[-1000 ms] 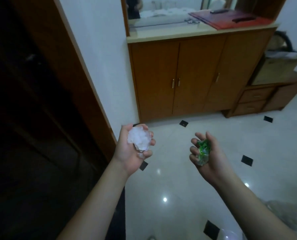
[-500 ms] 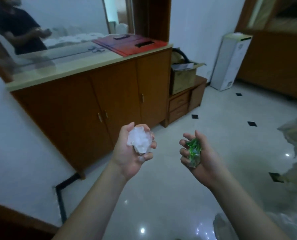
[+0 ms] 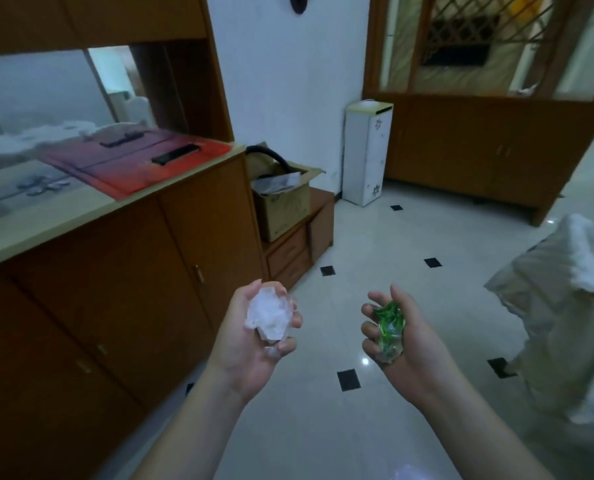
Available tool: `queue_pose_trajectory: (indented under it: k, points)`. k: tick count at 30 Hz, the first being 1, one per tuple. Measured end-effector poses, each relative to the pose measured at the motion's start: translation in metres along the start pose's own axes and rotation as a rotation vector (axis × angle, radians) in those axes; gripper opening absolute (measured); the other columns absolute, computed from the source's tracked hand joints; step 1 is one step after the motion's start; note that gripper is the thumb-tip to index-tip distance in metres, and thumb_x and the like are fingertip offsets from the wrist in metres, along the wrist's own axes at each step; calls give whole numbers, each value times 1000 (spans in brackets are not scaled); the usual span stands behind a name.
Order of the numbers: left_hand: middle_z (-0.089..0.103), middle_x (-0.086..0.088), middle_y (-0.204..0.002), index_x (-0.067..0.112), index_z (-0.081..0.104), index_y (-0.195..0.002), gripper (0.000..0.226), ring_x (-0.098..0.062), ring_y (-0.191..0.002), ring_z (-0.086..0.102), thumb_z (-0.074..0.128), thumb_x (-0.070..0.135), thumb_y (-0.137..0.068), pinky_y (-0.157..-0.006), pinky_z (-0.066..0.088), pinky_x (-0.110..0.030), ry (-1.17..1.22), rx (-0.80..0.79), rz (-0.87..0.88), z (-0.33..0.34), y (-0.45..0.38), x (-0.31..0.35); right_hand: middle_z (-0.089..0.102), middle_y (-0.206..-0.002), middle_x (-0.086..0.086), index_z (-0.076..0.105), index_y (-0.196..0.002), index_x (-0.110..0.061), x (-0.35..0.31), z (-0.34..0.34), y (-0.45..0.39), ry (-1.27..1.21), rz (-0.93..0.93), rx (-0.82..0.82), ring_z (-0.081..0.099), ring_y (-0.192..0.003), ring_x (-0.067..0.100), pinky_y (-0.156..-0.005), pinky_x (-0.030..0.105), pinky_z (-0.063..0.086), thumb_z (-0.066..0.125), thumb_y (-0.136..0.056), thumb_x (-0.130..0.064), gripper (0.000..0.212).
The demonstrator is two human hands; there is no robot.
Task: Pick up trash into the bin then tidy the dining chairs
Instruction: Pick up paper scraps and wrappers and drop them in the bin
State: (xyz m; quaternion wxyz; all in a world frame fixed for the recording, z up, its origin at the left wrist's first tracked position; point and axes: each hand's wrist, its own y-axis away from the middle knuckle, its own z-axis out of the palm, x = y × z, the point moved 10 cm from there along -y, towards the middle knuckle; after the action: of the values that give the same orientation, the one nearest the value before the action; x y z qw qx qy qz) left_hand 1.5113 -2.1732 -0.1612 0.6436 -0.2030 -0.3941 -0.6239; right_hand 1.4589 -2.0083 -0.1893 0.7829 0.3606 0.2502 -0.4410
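Indoors, glossy tiled floor (image 3: 409, 237), wooden cabinets (image 3: 132, 271)

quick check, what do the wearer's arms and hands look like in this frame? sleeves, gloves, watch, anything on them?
Both forearms are bare up to the frame's bottom edge, so no sleeve or cuff is in view. The left hand and right hand wear no gloves. No watch, bracelet or ring is visible on either wrist or on the fingers that show. No tape, markers or cables on them either.
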Motion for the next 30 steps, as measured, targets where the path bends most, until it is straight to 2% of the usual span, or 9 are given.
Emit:
queue_pose_trajectory:
  k: [7, 11, 15, 19, 25, 30]
  points:
    - [51, -6, -81, 16, 61, -80, 24, -16, -67, 50, 51, 37, -84, -42, 23, -18, 67, -88, -132, 9, -142, 1, 52, -70, 0, 57, -95, -13, -56, -15, -106, -53, -102, 131, 42, -49, 11, -40, 21, 31, 51, -93, -40, 28]
    - [51, -6, -81, 16, 60, -83, 22, -17, -67, 50, 50, 35, -84, -46, 18, -20, 49, -142, -172, 26, -214, 19, 53, -71, 0, 57, -95, -14, -91, -16, -158, -94, -163, 163, 44, -49, 11, -40, 21, 34, 51, -93, -41, 28]
    - [50, -7, -82, 17, 57, -85, 19, -17, -67, 50, 50, 34, -82, -41, 24, -19, 0, -256, -244, 62, -283, 24, 53, -73, 1, 57, -101, -13, -140, -45, -190, -131, -275, 266, 43, -50, 11, -40, 22, 34, 48, -94, -42, 31]
    - [52, -5, -80, 17, 58, -82, 28, -16, -67, 51, 70, 33, -62, -39, 30, -19, -33, -390, -297, 116, -340, 8, 53, -72, 1, 57, -101, -13, -182, -83, -217, -173, -343, 379, 41, -49, 11, -39, 21, 31, 48, -94, -43, 32]
    - [52, -4, -81, 17, 56, -83, 17, -17, -65, 52, 50, 32, -79, -41, 29, -19, -72, -481, -401, 211, -430, -42, 53, -72, 2, 58, -101, -11, -254, -145, -262, -225, -443, 451, 42, -49, 11, -39, 20, 30, 49, -94, -41, 32]
    - [54, -4, -81, 18, 58, -85, 19, -16, -66, 53, 48, 34, -82, -40, 28, -19, -137, -510, -432, 284, -503, -80, 53, -73, 3, 58, -103, -11, -310, -200, -310, -268, -457, 479, 42, -49, 11, -38, 21, 32, 50, -93, -41, 33]
